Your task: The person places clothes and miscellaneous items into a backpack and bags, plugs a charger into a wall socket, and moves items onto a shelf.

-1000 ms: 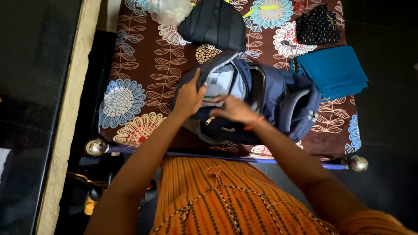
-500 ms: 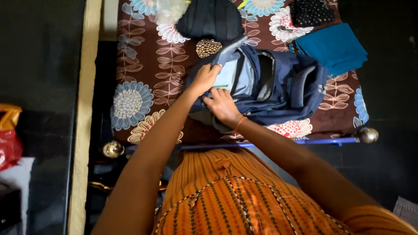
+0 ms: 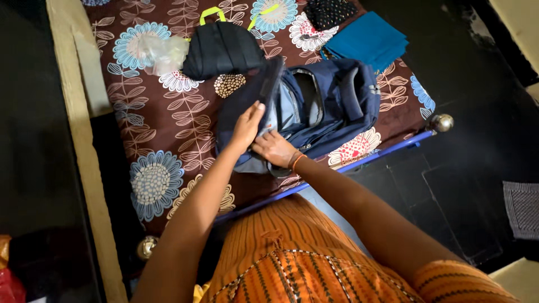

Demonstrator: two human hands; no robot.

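Observation:
A navy blue backpack (image 3: 331, 104) lies open on a bed with a brown floral sheet (image 3: 163, 129). My left hand (image 3: 247, 126) grips the raised dark front flap of the backpack and holds it up. Just below it, my right hand (image 3: 273, 148) lies on the lower front of the backpack, fingers curled at the edge of the open pocket. Grey lining shows inside the opening between the two hands. What the right fingers pinch is hidden.
On the bed lie a black bag with lime-green handles (image 3: 222, 50), a clear plastic bag (image 3: 163, 53), a folded teal cloth (image 3: 368, 42) and a dark dotted cloth (image 3: 331, 11). A blue bed rail with metal knobs (image 3: 441, 122) edges the bed. A grey mat (image 3: 522, 207) lies on the dark floor.
The view has swung, so the bed now sits tilted. My left hand has lifted the flap higher. My right hand stays at the pocket edge.

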